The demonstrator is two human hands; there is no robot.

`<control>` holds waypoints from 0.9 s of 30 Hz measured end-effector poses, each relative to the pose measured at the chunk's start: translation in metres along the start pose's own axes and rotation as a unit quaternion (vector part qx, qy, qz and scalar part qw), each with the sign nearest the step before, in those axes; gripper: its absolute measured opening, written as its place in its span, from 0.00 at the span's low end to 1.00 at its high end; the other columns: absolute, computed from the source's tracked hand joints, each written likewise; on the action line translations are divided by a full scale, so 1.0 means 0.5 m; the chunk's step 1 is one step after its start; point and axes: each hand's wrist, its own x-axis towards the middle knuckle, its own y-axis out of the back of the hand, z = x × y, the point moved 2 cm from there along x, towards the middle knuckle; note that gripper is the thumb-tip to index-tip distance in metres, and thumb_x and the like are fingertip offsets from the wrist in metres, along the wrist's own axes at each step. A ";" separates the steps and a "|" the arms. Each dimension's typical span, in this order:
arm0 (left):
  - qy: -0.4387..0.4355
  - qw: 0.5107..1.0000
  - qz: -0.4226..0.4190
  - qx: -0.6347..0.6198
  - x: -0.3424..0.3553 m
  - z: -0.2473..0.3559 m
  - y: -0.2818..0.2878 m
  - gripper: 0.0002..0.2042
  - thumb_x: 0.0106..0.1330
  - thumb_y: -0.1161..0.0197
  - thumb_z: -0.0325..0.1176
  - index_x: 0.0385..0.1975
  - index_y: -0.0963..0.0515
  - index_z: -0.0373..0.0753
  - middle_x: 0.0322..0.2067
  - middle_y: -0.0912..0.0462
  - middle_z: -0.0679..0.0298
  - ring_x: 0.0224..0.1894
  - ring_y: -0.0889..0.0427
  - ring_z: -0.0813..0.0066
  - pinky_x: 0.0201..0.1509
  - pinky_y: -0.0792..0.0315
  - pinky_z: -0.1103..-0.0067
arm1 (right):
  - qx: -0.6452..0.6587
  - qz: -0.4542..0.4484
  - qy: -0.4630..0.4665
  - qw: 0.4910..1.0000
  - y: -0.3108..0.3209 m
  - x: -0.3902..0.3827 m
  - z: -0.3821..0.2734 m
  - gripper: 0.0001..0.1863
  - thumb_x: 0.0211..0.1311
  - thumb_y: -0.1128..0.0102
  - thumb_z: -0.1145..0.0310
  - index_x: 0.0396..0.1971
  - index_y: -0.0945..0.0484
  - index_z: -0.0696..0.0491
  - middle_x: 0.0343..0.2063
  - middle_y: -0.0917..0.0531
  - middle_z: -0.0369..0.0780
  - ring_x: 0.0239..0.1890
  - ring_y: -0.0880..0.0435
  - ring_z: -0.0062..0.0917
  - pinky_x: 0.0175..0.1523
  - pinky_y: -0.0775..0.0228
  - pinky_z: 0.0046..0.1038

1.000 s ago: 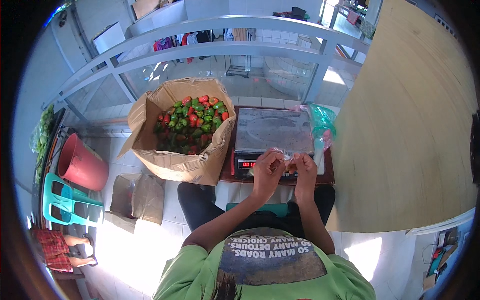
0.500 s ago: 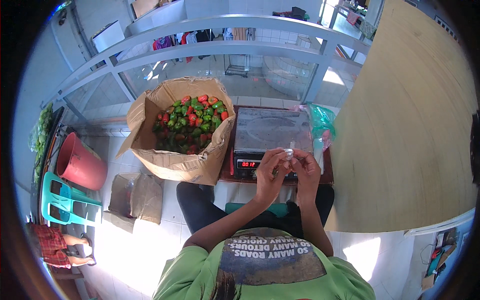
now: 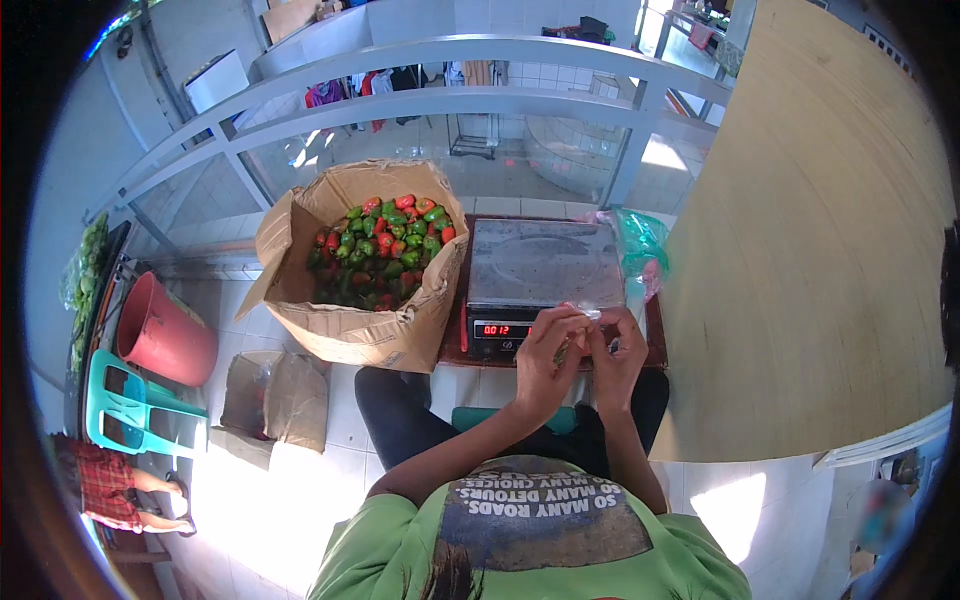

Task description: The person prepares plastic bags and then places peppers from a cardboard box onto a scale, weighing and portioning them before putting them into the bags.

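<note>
My left hand point(image 3: 548, 362) and my right hand point(image 3: 615, 358) meet in front of the digital scale. Between their fingertips they pinch the gathered top of a small clear plastic bag point(image 3: 590, 313). Bits of green and red show beside my left palm, mostly hidden by the fingers; they look like peppers in the bag. The scale point(image 3: 545, 262) has a bare, worn metal plate and a lit red display. Left of it, an open cardboard box point(image 3: 345, 340) holds many red and green peppers point(image 3: 385, 245).
Green and pink plastic bags point(image 3: 643, 245) lie right of the scale. A curved wooden panel point(image 3: 810, 250) rises on the right. At left are a red bucket point(image 3: 165, 330), a turquoise stool point(image 3: 120, 400), a small carton point(image 3: 265, 400) and another person's legs point(image 3: 160, 500). A metal railing point(image 3: 430, 103) runs behind.
Both hands have shifted slightly, with the fingertips drawn closer around the bag's top. The box and scale stay where they were.
</note>
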 end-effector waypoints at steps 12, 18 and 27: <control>0.040 0.994 -0.096 -0.032 0.031 -0.004 0.020 0.08 0.54 0.46 0.17 0.34 0.31 0.33 0.32 0.30 0.59 0.30 0.24 0.71 0.30 0.28 0.81 | 0.000 -0.016 -0.013 1.000 -0.002 -0.027 0.008 0.06 0.49 0.46 0.82 0.28 0.28 0.57 0.24 0.27 0.34 0.23 0.32 0.14 0.29 0.38 0.17; 0.003 0.997 -0.081 -0.014 0.024 -0.006 0.014 0.07 0.55 0.47 0.18 0.33 0.33 0.32 0.30 0.31 0.57 0.31 0.24 0.66 0.31 0.28 0.77 | 0.007 0.000 -0.032 0.999 -0.004 -0.024 0.002 0.05 0.50 0.47 0.81 0.28 0.28 0.57 0.25 0.26 0.35 0.26 0.30 0.15 0.32 0.37 0.18; 0.041 0.998 -0.049 0.025 0.017 -0.026 -0.003 0.07 0.54 0.47 0.19 0.32 0.34 0.33 0.30 0.31 0.55 0.29 0.26 0.58 0.32 0.31 0.72 | 0.170 -0.027 -0.061 0.983 -0.012 -0.010 0.024 0.06 0.53 0.47 0.79 0.32 0.31 0.55 0.27 0.27 0.33 0.30 0.30 0.14 0.36 0.39 0.15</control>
